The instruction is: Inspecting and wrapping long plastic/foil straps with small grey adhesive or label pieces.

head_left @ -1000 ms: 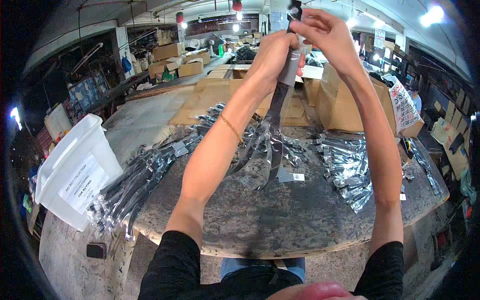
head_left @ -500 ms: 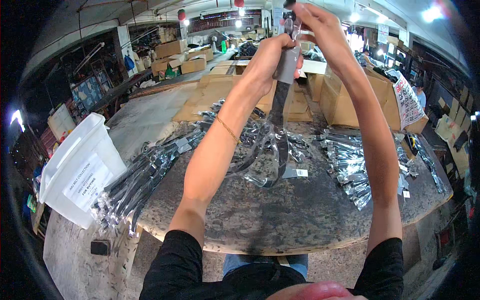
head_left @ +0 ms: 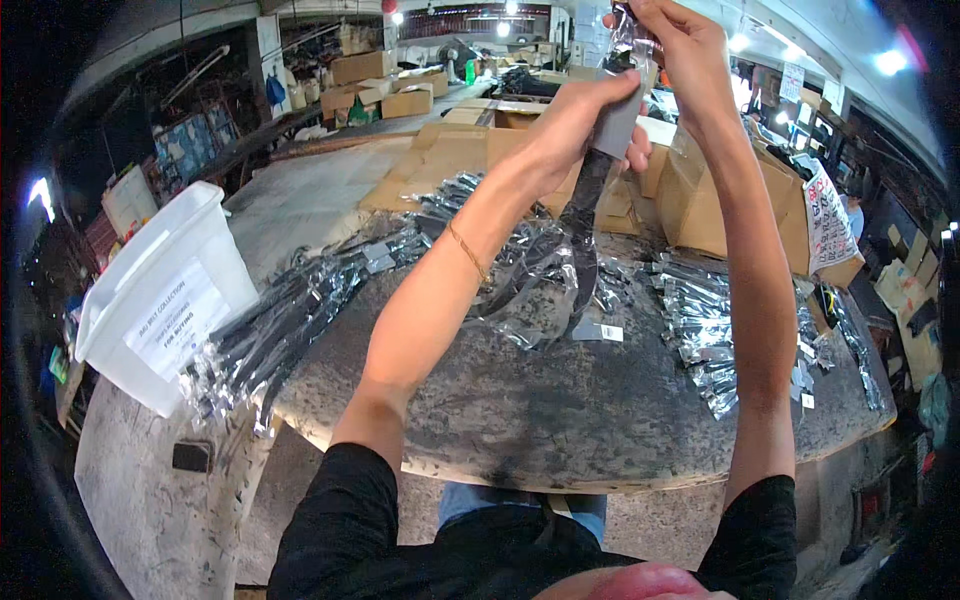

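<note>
Held high above the round stone table (head_left: 560, 420), a dark belt in a clear sleeve (head_left: 585, 215) hangs from 2 hands — left hand (head_left: 580, 125) wrapped shut around it, right hand (head_left: 685, 50) pinching the sleeve's top. Bagged belts (head_left: 280, 330) already lie piled on the table's left side, and more packets (head_left: 700, 320) on its right — judging by that, this piece looks mid-bagging.

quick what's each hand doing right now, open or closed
Left hand: closed around the dark belt in its clear sleeve.
Right hand: closed, pinching the sleeve's top end above the left hand.
</note>
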### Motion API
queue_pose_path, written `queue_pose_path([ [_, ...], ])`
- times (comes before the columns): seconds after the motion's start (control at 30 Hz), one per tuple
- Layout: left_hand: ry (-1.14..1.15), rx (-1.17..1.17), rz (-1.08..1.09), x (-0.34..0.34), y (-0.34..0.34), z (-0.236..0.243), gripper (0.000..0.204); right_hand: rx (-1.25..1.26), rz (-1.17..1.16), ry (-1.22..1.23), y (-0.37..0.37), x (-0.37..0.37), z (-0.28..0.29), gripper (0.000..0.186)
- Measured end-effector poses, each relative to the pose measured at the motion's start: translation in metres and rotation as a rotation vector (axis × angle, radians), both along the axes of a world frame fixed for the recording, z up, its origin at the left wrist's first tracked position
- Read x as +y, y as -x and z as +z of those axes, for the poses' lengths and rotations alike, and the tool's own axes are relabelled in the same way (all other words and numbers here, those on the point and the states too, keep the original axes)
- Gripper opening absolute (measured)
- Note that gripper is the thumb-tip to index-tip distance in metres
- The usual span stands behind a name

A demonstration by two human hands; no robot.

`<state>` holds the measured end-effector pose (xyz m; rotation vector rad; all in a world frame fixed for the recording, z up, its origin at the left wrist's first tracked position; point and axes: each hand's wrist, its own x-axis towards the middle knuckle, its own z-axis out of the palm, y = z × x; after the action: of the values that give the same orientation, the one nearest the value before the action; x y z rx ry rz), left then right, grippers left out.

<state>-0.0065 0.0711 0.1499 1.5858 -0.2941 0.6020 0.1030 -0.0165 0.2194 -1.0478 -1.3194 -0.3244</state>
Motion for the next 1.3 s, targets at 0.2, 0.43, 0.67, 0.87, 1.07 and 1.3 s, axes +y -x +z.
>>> queue_pose_path([
  [0.2,0.073,0.027,-0.004,0.006,0.007,0.007,0.021,-0.205,-0.145,0.013,0.026,-0.004,-0.016,0.024],
  [0.43,0.077,-0.146,0.061,-0.004,0.002,0.002,0.015,-0.254,-0.097,0.08,0.005,-0.01,-0.023,0.039],
  [0.67,-0.059,0.004,0.039,-0.012,-0.001,-0.012,0.023,0.152,0.088,0.104,0.016,-0.012,-0.017,0.024],
  [0.87,-0.006,0.041,0.039,-0.006,-0.006,-0.017,0.026,0.064,0.117,0.126,-0.01,-0.028,-0.039,0.039],
  [1.07,-0.068,0.042,0.105,-0.013,-0.006,-0.02,0.027,-0.144,-0.072,0.134,-0.034,-0.027,-0.041,0.028],
  [1.3,0.166,0.081,-0.062,0.008,-0.011,-0.019,0.019,0.07,0.167,0.003,-0.019,-0.014,-0.054,0.031],
])
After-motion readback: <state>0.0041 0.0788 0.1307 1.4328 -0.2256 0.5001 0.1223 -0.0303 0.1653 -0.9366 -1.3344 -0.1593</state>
